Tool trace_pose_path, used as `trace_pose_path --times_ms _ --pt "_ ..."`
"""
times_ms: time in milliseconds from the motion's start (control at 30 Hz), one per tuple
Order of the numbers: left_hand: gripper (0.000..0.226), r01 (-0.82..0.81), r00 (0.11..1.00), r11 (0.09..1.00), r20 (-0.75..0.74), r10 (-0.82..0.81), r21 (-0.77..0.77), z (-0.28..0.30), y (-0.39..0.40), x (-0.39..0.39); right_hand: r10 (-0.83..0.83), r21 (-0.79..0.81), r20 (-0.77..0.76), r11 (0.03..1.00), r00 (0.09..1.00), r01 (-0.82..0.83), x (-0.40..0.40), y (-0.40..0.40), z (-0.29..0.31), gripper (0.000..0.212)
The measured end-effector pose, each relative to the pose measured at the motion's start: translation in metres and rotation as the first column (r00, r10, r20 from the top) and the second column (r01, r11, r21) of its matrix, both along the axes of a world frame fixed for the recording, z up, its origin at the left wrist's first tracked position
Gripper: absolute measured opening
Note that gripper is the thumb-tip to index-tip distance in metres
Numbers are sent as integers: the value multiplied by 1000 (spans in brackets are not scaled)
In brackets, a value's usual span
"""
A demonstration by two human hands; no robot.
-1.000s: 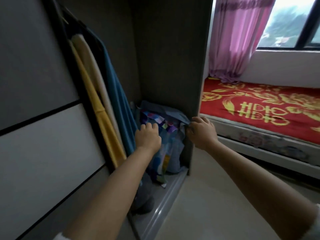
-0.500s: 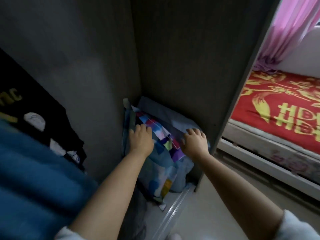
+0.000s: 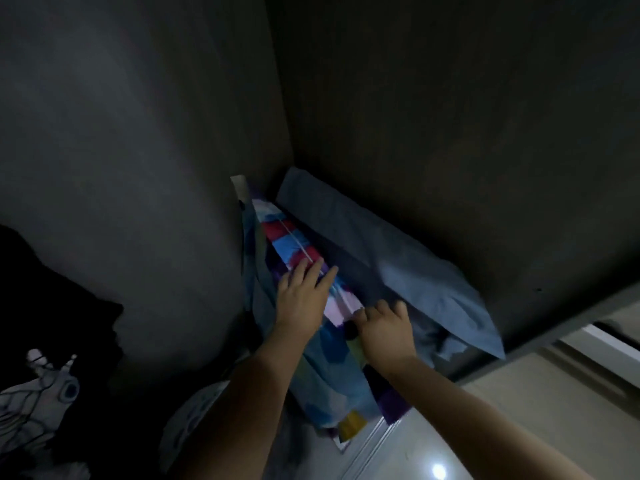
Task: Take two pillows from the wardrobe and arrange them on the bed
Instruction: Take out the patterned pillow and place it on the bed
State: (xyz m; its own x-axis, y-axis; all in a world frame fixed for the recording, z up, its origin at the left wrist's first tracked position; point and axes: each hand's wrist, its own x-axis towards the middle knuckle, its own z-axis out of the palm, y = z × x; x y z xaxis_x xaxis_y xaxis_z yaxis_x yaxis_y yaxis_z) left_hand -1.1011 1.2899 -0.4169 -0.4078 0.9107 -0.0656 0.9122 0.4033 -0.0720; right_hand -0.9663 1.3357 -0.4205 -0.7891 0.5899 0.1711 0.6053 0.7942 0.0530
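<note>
Head view: both pillows in wardrobe (image 3: 433, 98) corner, none out yet. Left hand (image 3: 304, 299) flat, fingers apart, on patchwork pillow (image 3: 322, 372); right hand (image 3: 384, 330) curled on same, grip unclear. Blue pillow (image 3: 415, 271) untouched. Bed out of view, arranging all left.

Home bedroom, view into dim wardrobe (image 3: 433, 116) interior. Dark panel walls meet in corner at 12 o'clock. Bedding stored upright at centre: patchwork pillow (image 3: 311, 341), plain blue pillow (image 3: 398, 268) just beside it toward 2 o'clock. Dark printed garment (image 3: 38, 393) at 8 o'clock. Pale glossy floor (image 3: 502, 427) at 4 o'clock.
</note>
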Motion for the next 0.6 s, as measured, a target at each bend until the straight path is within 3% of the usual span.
trace_pose_path --times_ms 100,167,200,267,400,500,600 --pt "34 106 994 994 -12 -106 8 17 -2 3 104 49 -14 993 995 -103 21 -15 15 9" --pt "18 296 948 949 -151 -280 104 34 -15 11 141 17 -37 990 989 -141 37 -30 25 21" --pt "22 358 921 928 -203 -333 103 45 -24 17 144 15 -46 989 988 -144 46 -37 32 25" --pt "33 452 881 878 -230 -412 157 65 -44 29 143 -3 -37 990 989 -144 66 -49 53 13" --pt "29 534 845 785 -193 -498 313 102 -74 69 20 -100 -91 995 996 -29 119 -78 99 31" --pt "29 525 844 739 -148 -515 421 137 -84 115 -122 -108 -201 989 972 102 173 -93 141 18" --pt "24 544 793 611 -113 -599 574 175 -75 174 -188 58 -317 974 930 217 234 -93 183 6"
